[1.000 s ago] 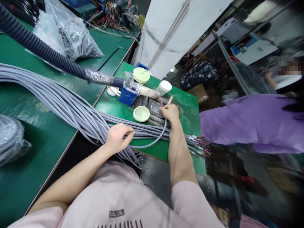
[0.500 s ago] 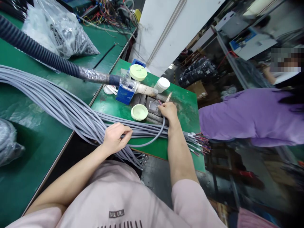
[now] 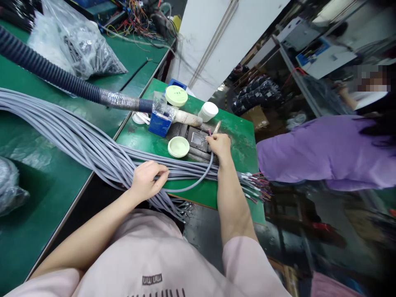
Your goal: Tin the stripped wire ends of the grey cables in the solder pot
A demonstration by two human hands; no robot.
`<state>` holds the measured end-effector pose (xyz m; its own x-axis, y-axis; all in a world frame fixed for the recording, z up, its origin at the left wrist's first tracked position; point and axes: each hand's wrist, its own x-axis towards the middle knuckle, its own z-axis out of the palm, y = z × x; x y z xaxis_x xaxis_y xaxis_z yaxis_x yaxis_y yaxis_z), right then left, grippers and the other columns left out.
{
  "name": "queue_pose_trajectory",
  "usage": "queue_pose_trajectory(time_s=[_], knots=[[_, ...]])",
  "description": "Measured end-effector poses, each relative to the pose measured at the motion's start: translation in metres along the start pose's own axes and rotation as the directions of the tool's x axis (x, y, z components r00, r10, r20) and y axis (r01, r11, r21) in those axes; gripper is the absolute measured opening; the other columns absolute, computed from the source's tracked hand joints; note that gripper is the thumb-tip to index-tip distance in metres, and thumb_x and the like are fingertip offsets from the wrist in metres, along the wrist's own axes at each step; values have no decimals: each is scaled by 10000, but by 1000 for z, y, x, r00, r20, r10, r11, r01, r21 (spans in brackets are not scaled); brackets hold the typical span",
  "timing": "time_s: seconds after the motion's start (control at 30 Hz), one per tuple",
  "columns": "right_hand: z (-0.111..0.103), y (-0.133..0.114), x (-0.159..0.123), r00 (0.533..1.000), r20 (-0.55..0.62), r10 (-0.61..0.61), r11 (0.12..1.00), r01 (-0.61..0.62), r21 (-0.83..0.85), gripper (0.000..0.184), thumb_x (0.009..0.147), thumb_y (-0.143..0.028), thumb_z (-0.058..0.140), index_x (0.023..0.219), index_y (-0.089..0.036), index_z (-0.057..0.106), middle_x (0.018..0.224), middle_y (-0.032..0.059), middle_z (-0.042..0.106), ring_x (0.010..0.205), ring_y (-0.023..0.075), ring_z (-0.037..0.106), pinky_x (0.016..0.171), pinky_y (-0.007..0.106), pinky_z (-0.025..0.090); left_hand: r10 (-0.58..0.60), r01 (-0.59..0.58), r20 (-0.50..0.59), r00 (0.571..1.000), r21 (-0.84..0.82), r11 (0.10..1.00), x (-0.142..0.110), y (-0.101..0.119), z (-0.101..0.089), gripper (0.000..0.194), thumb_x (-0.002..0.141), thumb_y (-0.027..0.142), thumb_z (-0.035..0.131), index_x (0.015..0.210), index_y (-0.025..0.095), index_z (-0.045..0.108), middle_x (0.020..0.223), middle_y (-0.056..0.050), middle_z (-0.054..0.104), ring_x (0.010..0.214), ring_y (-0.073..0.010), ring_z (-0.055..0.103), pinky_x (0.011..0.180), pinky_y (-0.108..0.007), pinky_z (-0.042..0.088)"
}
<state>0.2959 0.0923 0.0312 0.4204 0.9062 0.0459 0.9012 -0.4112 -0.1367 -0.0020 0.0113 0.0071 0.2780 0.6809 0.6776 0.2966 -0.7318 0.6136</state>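
Note:
A thick bundle of grey cables (image 3: 77,140) runs from the far left across the green bench to the small green table (image 3: 244,140). My left hand (image 3: 147,179) is closed around the bundle near the table's front edge. My right hand (image 3: 219,144) pinches the end of one grey cable (image 3: 198,181) that loops out from the bundle, and holds its coloured wire tips over a small metal pot (image 3: 197,139). The bundle's stripped ends (image 3: 256,185) fan out to the right of my right forearm.
A black corrugated hose (image 3: 55,76) ends above the pot. Around it stand a blue box (image 3: 160,123), a pale green lid (image 3: 178,147), a lidded green jar (image 3: 176,95) and a white jar (image 3: 208,111). A person in purple (image 3: 324,152) works at the right.
The view has shifted slightly. My right hand has stayed at the pot with the cable end, and my left hand has kept its hold on the bundle.

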Motion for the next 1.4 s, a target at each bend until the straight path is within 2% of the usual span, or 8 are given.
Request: queue_pose_trajectory(time_s=[0.5, 0.6, 0.7, 0.83, 0.93, 1.03, 1.27, 1.4], knots=[[-10, -2, -10, 996, -84, -19, 983, 34, 182, 278, 774, -344, 583, 624, -157, 723, 560, 30, 613, 615, 170, 558, 589, 267, 357, -10, 10, 7, 1000, -16, 1000, 0, 0, 0, 64, 831, 145, 597, 779, 167, 626, 627, -3, 637, 577, -113, 541, 593, -245, 424], [-28, -4, -34, 988, -135, -71, 884, 125, 450, 284, 757, -347, 601, 568, -152, 683, 454, -16, 509, 517, 128, 475, 538, 256, 316, -30, 30, 7, 1000, -41, 999, -1, 0, -2, 72, 828, 155, 601, 769, 168, 639, 622, -3, 637, 576, -114, 539, 592, -249, 420], [-41, -15, -72, 988, -118, -97, 657, 153, 738, 326, 747, -401, 633, 524, -163, 630, 473, -13, 545, 495, 111, 467, 507, 244, 315, -149, 149, 12, 989, -165, 975, 2, 5, -2, 82, 814, 183, 628, 739, 172, 658, 623, 0, 634, 591, -112, 545, 607, -251, 426], [-42, -42, -126, 988, 12, -154, 343, 42, 938, 342, 732, -433, 671, 521, -173, 600, 477, -21, 527, 459, 89, 415, 481, 239, 303, -507, 487, 143, 850, -579, 654, 7, 21, 11, 152, 757, 253, 716, 883, 169, 701, 719, -11, 670, 635, -106, 583, 630, -235, 468], [-36, -59, -153, 967, 86, -241, 244, -25, 969, 368, 738, -459, 681, 524, -175, 586, 464, -32, 488, 458, 85, 392, 481, 241, 300, -533, 547, 355, 768, -796, 258, 9, 31, 28, 362, 641, 297, 818, 960, 171, 702, 793, -24, 697, 716, -126, 630, 703, -254, 503], [-32, -66, -165, 951, 103, -291, 198, -45, 979, 408, 741, -458, 686, 489, -178, 529, 459, -41, 453, 460, 80, 373, 478, 238, 291, -544, 512, 389, 743, -855, 87, 7, 37, 42, 295, 640, 323, 827, 864, 172, 710, 727, -6, 673, 644, -108, 601, 641, -238, 486], [-28, -59, -175, 951, 136, -278, 223, -74, 972, 377, 775, -487, 655, 574, -184, 556, 472, -44, 477, 427, 76, 390, 439, 226, 308, -580, 411, 209, 787, -879, 242, 7, 40, 46, 193, 721, 333, 770, 751, 172, 666, 693, 24, 589, 578, -73, 523, 562, -203, 433], [-25, -51, -188, 948, 136, -289, 244, -64, 968, 302, 830, -458, 610, 964, -193, 663, 524, -52, 535, 422, 78, 425, 428, 214, 337, -499, 295, -29, 866, -775, 558, 8, 37, 37, 115, 810, 300, 691, 800, 189, 661, 706, 19, 586, 619, -88, 539, 604, -222, 440]])
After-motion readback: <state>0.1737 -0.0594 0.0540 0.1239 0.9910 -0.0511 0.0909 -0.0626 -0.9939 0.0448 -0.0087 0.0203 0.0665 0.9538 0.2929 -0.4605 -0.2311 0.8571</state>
